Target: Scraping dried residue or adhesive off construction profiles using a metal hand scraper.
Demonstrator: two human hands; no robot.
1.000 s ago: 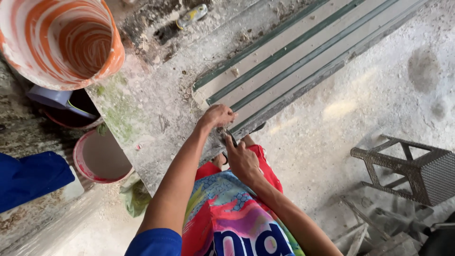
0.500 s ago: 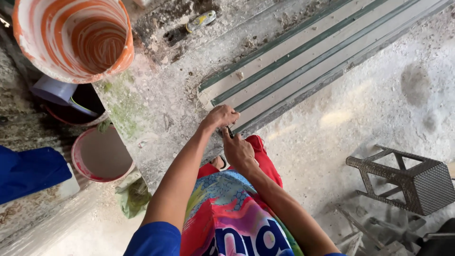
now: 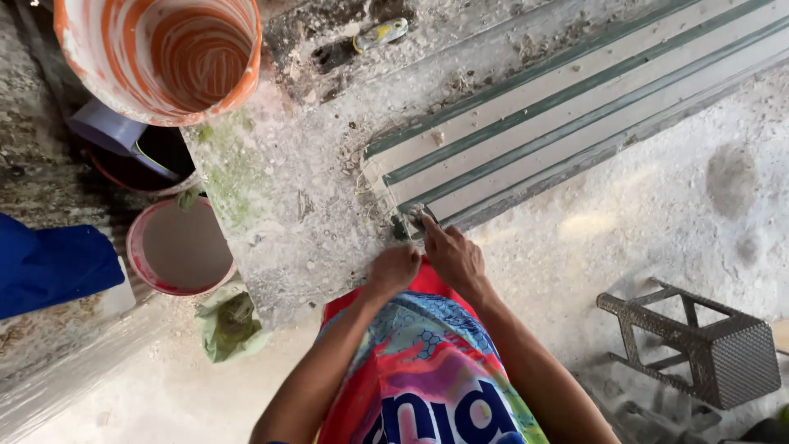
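Fingers point(image 3: 421, 220) on striped panel point(image 3: 575, 123) (two hands)

Slab point(image 3: 288, 197): rough, matt concrete, dusty, mossy green in patches.
Ribbed panel point(image 3: 575, 107): pale boards with dull green strips, chalky.
Bucket point(image 3: 160, 53): orange plastic, smeared with dried white plaster.
Stool point(image 3: 707, 349): woven wicker, grey, matt.
Apron point(image 3: 427, 370): glossy printed plastic sacking.
Floor point(image 3: 657, 214): rough, powdery white.
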